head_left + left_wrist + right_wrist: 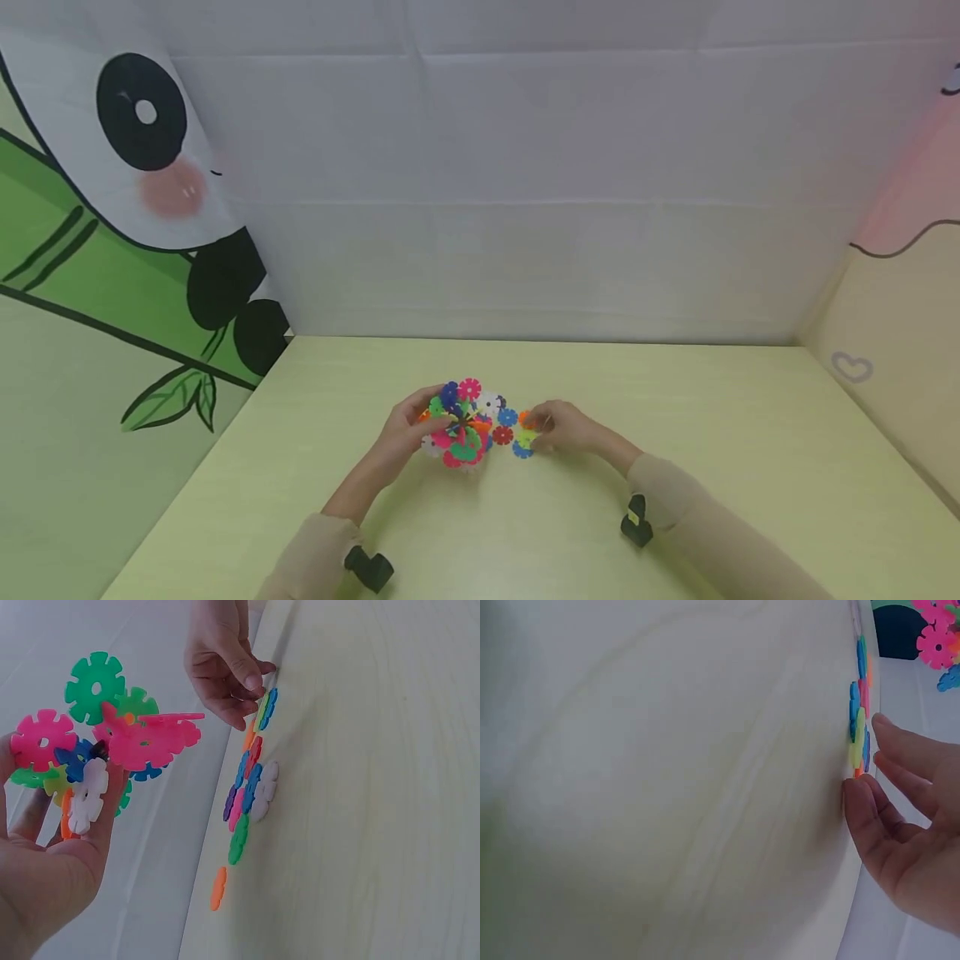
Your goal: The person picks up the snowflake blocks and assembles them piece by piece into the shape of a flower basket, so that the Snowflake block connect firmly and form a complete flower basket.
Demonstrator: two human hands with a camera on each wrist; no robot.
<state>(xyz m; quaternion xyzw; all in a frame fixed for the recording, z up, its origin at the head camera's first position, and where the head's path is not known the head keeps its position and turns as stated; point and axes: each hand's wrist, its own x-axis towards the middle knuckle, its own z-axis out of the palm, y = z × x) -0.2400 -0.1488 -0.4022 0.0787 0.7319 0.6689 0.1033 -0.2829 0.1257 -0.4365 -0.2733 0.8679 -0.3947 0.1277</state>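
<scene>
My left hand [405, 429] grips a cluster of interlocked plastic snowflake discs [146, 742] in pink, green, blue, white and orange, up off the table. Thumb and fingers come round its lower side in the left wrist view. Over to the right, my right hand [566, 427] is low at the table beside loose snowflake discs, its thumb and fingers parted and loosely bent. Its fingertips are right at a yellow disc [858, 739] and an orange disc [524, 418]. A blue disc [522, 451] and a red disc [502, 435] lie close by.
More loose discs lie in a loose row, among them a green disc [238, 840], a white disc [264, 792] and a lone orange disc [218, 889]. Behind the pale table [675, 500] stands a white cloth wall [540, 183], with printed side panels.
</scene>
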